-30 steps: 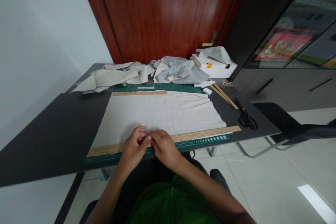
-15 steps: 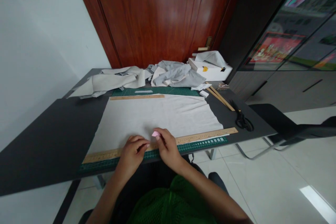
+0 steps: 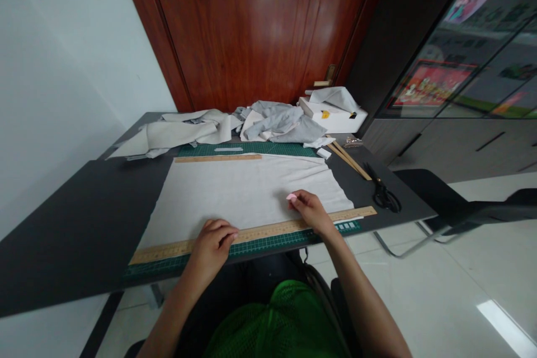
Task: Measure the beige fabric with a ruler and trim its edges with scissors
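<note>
A pale grey-white cloth [image 3: 235,184] lies spread on a green cutting mat [image 3: 268,242]. Across its near edge runs a long wooden ruler [image 3: 268,231]. My left hand [image 3: 213,241] is closed at the ruler, left of centre, thumb and forefinger together on it; what lies under the fingers is hidden. Between the thumb and fingers of my right hand [image 3: 311,210] is a small pink piece of tailor's chalk [image 3: 291,197]. That hand is over the cloth, just beyond the ruler, right of centre.
A shorter wooden ruler [image 3: 218,159] lies along the cloth's far edge. Crumpled fabric [image 3: 277,123] and a white box [image 3: 331,116] stand at the back. Black scissors [image 3: 384,196] and wooden strips [image 3: 350,160] lie on the right of the dark table [image 3: 75,212]. A black chair [image 3: 436,190] stands beyond.
My right hand has moved right, away from the left hand, carrying the pink tailor's chalk. The left hand stays at the same spot on the ruler. The view has shifted slightly.
</note>
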`<state>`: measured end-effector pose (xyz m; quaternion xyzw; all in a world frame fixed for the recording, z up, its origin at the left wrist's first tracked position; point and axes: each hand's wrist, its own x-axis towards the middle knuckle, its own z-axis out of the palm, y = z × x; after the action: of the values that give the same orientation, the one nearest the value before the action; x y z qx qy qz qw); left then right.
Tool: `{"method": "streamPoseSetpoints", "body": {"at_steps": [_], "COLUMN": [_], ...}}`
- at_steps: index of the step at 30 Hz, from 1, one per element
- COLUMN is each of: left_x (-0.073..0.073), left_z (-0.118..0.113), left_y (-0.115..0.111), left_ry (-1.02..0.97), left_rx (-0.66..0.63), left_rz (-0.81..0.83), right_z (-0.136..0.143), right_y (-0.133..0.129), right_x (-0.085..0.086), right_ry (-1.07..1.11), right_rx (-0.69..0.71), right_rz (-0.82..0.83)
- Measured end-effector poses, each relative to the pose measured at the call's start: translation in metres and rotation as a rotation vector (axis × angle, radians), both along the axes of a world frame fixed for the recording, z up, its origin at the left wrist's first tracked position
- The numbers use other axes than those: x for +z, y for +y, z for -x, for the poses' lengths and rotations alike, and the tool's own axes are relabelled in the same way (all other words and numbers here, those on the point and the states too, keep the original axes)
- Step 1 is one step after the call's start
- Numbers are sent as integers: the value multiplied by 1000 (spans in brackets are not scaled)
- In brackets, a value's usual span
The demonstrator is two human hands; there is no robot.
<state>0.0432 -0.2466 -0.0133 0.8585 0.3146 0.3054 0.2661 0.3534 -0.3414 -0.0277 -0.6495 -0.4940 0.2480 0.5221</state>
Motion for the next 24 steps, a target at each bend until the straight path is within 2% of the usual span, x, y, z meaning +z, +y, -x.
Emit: {"method": "streamPoseSetpoints", "body": {"at_steps": [8,11,13,17,21,24], "left_x": [0,-2,-3,2,7,6], "left_z": [-1,-2,-2,-2,-2,-2], "left_y": [0,1,0,-9,-18,-21], "left_ry": [10,10,6,11,25,11], "left_rx": [-5,-5,0,10,19,30], "left_rz": [16,24,22,32,56,63], "right_z": [-103,-125,-129,-118,-101,-96], "right_y": [-69,-86,-92,-93,-87,-85], "right_x": [-6,-7,-8,-11,-11,-9], "right_ry": [-112,-157,-165,-117,-115,-231], "right_rx": [-475,-593,-637,-597,-379,-225], "right_rz": [88,66,7,-218,-359,-385]}}
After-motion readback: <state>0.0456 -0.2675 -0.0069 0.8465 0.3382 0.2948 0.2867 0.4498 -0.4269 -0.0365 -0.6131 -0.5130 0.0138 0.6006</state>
